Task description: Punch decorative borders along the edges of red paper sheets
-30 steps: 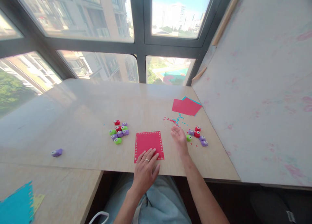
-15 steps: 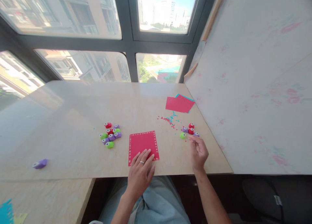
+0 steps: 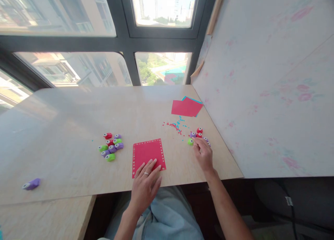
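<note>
Flat on a red sheet of paper (image 3: 147, 153) lies my left hand (image 3: 146, 179), fingers stretched out over its lower part. Small punched holes run along the sheet's left, top and right edges; my hand hides part of the bottom edge. To the right, my right hand (image 3: 203, 154) has its fingers bent and drawn together, the tips at the right side of a green craft punch (image 3: 190, 141). Whether they grip anything is too small to tell. Beside these fingers stand a red craft punch (image 3: 199, 130) and a purple craft punch (image 3: 192, 134), with others partly hidden.
Several coloured craft punches (image 3: 112, 148) cluster left of the sheet, and a lone purple punch (image 3: 31, 184) lies far left. Red and blue paper bits (image 3: 177, 126) are scattered before stacked paper (image 3: 185, 108). A wall (image 3: 261, 93) borders the table's right side.
My right hand has moved left and slightly forward, bringing its fingertips to the green punch. My left hand stays on the red sheet. The whole view has shifted a little.
</note>
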`<action>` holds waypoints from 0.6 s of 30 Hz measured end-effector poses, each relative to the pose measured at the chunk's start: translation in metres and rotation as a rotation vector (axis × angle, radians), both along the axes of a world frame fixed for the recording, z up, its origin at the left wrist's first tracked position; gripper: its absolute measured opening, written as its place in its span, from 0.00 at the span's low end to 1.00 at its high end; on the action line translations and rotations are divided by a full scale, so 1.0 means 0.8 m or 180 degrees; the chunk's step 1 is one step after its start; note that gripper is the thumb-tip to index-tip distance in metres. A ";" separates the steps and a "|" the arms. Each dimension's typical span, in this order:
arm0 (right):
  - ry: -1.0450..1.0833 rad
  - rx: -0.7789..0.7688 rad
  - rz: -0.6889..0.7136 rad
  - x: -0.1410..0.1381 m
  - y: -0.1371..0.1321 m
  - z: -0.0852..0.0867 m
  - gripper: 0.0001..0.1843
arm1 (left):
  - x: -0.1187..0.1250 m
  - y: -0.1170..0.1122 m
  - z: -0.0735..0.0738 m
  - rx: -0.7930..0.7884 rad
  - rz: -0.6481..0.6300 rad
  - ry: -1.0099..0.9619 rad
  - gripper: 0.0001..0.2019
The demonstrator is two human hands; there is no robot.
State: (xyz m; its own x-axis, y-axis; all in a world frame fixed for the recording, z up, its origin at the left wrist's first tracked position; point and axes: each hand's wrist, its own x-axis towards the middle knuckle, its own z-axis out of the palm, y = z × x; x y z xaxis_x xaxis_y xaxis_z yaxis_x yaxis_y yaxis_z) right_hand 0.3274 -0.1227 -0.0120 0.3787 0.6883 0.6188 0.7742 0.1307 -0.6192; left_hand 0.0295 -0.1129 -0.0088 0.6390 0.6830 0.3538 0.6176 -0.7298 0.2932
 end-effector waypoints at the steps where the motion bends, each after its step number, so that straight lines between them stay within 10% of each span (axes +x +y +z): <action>1: 0.0026 -0.0050 -0.0004 0.001 0.000 0.000 0.14 | 0.000 0.000 0.000 -0.0017 -0.0005 -0.0008 0.16; 18: 0.0345 -0.0219 0.0098 0.002 -0.005 -0.007 0.14 | 0.005 0.008 0.005 -0.0710 0.0424 -0.0498 0.23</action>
State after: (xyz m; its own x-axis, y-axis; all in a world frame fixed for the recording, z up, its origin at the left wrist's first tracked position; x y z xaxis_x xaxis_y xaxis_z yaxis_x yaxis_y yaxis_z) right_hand 0.3289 -0.1264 -0.0178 0.4189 0.7400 0.5262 0.6985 0.1077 -0.7075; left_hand 0.0335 -0.1067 -0.0050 0.4881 0.8291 0.2727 0.6383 -0.5522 0.5363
